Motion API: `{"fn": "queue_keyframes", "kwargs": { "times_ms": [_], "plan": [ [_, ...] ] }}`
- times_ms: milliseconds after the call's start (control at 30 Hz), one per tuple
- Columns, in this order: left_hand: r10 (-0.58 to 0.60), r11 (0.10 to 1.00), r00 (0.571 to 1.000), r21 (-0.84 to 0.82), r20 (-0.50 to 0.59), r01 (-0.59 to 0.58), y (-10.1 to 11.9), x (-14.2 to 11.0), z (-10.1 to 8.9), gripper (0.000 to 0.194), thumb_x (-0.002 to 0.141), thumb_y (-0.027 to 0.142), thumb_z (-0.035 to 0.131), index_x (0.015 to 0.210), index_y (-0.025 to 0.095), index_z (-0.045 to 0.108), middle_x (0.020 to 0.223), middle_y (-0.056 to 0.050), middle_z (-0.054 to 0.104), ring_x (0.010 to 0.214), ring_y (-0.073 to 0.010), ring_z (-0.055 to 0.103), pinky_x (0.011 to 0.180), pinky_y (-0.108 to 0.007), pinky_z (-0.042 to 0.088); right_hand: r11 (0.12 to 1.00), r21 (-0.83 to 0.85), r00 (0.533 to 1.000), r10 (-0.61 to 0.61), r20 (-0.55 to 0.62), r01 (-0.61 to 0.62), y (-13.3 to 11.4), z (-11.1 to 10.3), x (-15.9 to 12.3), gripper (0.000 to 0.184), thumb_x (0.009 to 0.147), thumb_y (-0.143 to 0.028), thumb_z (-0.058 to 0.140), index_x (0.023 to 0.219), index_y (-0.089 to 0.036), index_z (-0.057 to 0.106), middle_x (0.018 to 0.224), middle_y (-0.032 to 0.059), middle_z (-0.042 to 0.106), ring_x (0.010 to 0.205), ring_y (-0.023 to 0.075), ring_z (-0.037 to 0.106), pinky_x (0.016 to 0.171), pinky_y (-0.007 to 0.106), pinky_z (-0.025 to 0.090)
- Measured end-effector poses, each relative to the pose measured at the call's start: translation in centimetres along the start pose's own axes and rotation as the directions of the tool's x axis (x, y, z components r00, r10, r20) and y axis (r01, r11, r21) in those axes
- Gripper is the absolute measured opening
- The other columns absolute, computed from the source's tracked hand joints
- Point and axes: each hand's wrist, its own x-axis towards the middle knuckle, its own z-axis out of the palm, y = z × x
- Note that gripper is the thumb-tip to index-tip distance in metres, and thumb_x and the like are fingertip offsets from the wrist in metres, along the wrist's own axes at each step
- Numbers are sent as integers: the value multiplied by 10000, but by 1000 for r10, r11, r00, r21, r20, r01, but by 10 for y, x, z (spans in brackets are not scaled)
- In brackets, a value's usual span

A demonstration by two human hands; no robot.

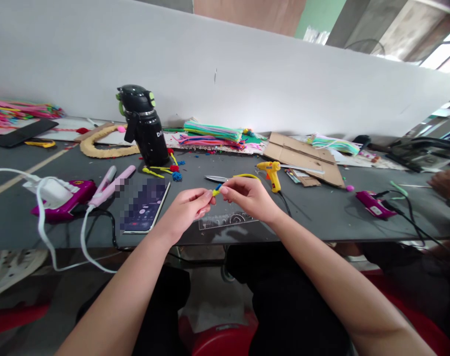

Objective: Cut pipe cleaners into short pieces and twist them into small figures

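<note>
Over the table's front part, my left hand [187,207] pinches a small yellow and blue piece [216,190] between thumb and fingertips. It looks like fuzzy craft stem, but it is too small to be sure. My right hand [247,197] is closed in a pinch at the blue end of the same piece. Just behind my hands lie scissors [218,179] with a yellow handle, partly hidden by my right hand. A clear ruler [225,220] rests flat beneath them. To the right a yellow glue gun [272,174] stands on the table, its black cord trailing forward.
Left of my hands are a phone [145,207], a pink hair straightener [111,188], a purple power strip [78,198] and a black bottle [146,128]. Stem bundles [212,134] and cardboard [302,155] line the back. Another person's hand [447,185] is at far right.
</note>
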Motion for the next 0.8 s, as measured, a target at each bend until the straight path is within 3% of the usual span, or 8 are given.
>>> {"fn": "queue_keyframes", "kwargs": {
  "times_ms": [200, 400, 600, 700, 800],
  "plan": [
    [-10, 1000, 1000, 19, -5, 10, -2, 0, 2, 306, 877, 435, 661, 763, 151, 651, 655, 7, 462, 579, -89, 371, 545, -235, 266, 998, -68, 1000, -5, -30, 3, -1, 2, 0, 362, 870, -517, 692, 835, -157, 701, 710, 16, 655, 637, 117, 563, 597, 250, 450],
    [4, 1000, 1000, 18, 8, -5, -1, -1, 2, 319, 890, 445, 651, 773, 148, 657, 626, 20, 422, 555, -81, 323, 524, -244, 208, 998, 55, 999, 37, -35, -35, 0, -1, 1, 459, 949, -575, 544, 833, -153, 683, 695, 20, 644, 626, 111, 568, 622, 253, 474],
    [-2, 999, 1000, 37, 9, 2, -1, -1, 3, 325, 902, 452, 632, 800, 145, 666, 608, 27, 400, 559, -89, 324, 533, -255, 207, 1000, -6, 998, 24, -60, -24, 4, -3, 3, 387, 948, -552, 557, 854, -179, 595, 687, -14, 585, 602, 103, 520, 592, 247, 442],
    [-1, 994, 1000, 107, -22, 3, -4, 2, 1, 350, 907, 482, 604, 843, 145, 668, 598, 38, 387, 550, -98, 332, 540, -260, 225, 995, -97, 999, 23, -49, -28, 3, -3, 2, 455, 985, -584, 460, 730, -209, 479, 594, -36, 508, 556, 100, 465, 578, 251, 413],
    [53, 960, 991, 281, -121, -17, -11, 10, -9, 380, 913, 525, 561, 912, 157, 658, 635, 28, 454, 584, -122, 407, 571, -261, 287, 983, -172, 998, 54, -42, -61, 3, -4, 2, 548, 976, -628, 440, 616, -216, 404, 515, -44, 440, 495, 92, 406, 525, 255, 356]
  ]
}}
